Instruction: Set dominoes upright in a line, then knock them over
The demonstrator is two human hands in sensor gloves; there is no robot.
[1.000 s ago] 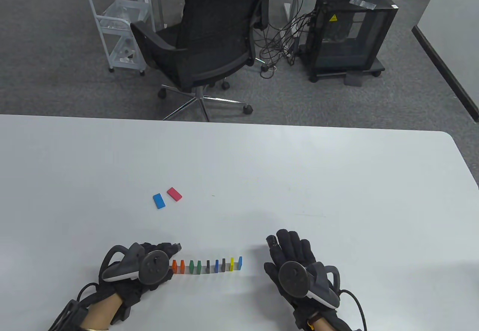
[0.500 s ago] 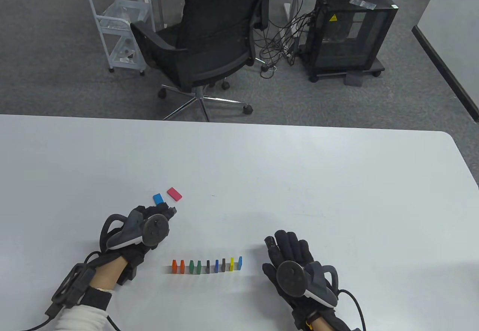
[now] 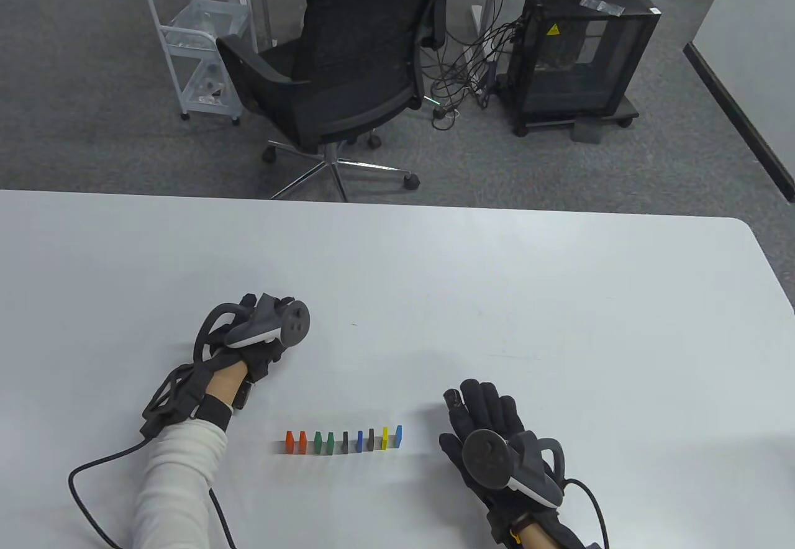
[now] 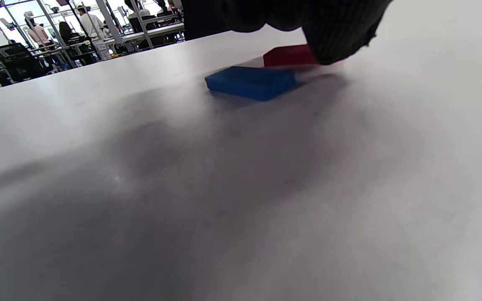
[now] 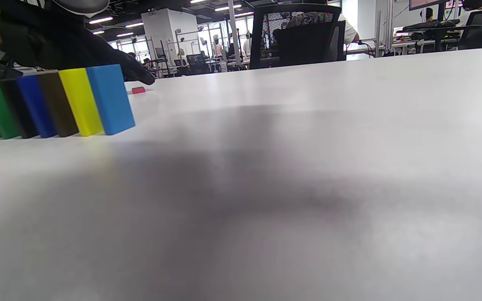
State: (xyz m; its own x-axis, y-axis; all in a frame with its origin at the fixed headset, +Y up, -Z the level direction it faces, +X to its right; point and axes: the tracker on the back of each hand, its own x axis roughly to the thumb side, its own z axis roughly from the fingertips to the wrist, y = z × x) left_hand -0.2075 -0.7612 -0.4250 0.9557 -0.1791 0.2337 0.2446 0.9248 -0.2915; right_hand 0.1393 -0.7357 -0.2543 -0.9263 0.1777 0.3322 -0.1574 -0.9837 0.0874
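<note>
Several coloured dominoes stand upright in a row (image 3: 343, 441) near the front of the white table (image 3: 497, 300), from orange on the left to light blue (image 5: 110, 99) on the right. My left hand (image 3: 261, 325) is over the two loose dominoes, which it hides in the table view. In the left wrist view the blue domino (image 4: 251, 82) lies flat and a fingertip (image 4: 333, 37) touches the red domino (image 4: 287, 55) behind it. My right hand (image 3: 478, 406) rests flat on the table, fingers straight, just right of the row, holding nothing.
The left glove's cable (image 3: 93, 487) trails over the table's front left. Beyond the far edge stand a black office chair (image 3: 348, 64), a white cart (image 3: 199, 46) and a black cabinet (image 3: 577, 52) with cables on the floor.
My left hand went from the row's left end away to the far left, over the loose blue and red dominoes. The right hand and the row stayed put.
</note>
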